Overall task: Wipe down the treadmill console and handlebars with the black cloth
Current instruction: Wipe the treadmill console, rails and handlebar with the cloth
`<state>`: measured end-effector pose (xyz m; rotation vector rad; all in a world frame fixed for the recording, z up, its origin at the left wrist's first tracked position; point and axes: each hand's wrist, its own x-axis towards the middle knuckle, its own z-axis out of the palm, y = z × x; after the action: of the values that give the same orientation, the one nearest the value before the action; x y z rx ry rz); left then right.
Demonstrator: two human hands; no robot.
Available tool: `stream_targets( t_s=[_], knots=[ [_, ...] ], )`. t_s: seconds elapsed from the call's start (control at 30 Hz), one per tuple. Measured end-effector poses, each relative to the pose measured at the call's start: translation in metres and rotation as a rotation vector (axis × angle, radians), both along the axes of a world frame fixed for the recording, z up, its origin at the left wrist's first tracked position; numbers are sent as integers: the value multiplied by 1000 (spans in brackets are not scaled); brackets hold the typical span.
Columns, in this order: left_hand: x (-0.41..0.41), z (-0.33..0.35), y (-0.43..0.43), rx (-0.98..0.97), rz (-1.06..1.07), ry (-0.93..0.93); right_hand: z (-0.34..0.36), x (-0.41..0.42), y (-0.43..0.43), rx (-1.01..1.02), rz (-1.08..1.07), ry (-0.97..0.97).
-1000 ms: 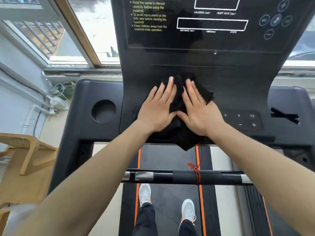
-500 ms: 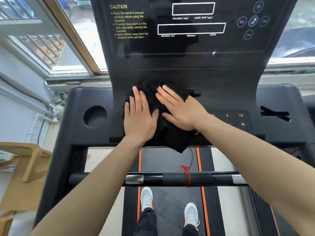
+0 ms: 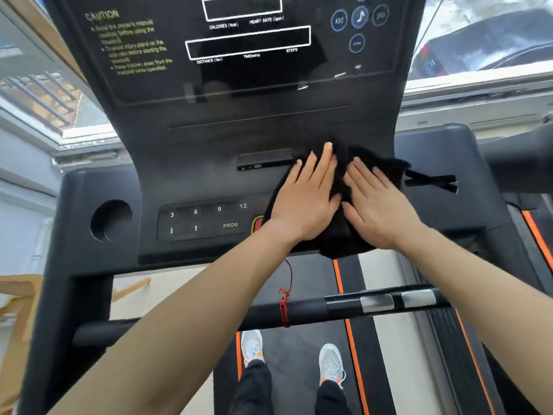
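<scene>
The black cloth (image 3: 344, 235) lies spread on the right part of the treadmill console (image 3: 209, 151), just right of the button panel (image 3: 206, 220). My left hand (image 3: 305, 199) presses flat on the cloth's left half, fingers straight and pointing up the console. Beside it, my right hand (image 3: 380, 205) presses flat on the cloth's right half, fingers angled up and left. The thumbs nearly meet over the cloth's middle. A black handlebar (image 3: 299, 310) with silver sensor plates crosses below my forearms.
A round cup holder (image 3: 110, 220) sits in the console's left wing, and a slot (image 3: 431, 181) in the right wing. A red cord (image 3: 284, 304) hangs down to the handlebar. My feet (image 3: 293, 351) stand on the belt. Windows lie behind, and a wooden chair (image 3: 15, 310) stands at the left.
Both hands have slid the cloth rightward across the console, from over the left button panel to the right side. The left buttons are uncovered now.
</scene>
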<state>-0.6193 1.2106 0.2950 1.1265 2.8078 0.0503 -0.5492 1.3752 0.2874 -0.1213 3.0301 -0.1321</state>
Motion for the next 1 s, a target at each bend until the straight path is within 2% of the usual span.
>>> stream_targets(
  t_s=[0.13, 0.33, 0.43, 0.57, 0.7, 0.8, 1.0],
  knots=[
    [13, -2, -60, -10, -42, -67, -1, 19, -44, -22, -36, 45],
    [0, 0, -181, -69, 201, -60, -4, -31, -148, -108, 251, 66],
    [6, 2, -195, -56, 333, -67, -4, -46, -175, -127, 328, 56],
    [18, 5, -148, -27, 394, -70, -3, -34, -132, -95, 344, 51],
    [38, 2, -57, -22, 164, -62, -6, 14, -41, -18, 149, 57],
    [49, 1, -1, -13, 70, -51, -4, 37, 15, 49, 63, 23],
    [-3, -4, 34, -45, -49, 71, 4, -26, 62, 99, 96, 15]
  ],
)
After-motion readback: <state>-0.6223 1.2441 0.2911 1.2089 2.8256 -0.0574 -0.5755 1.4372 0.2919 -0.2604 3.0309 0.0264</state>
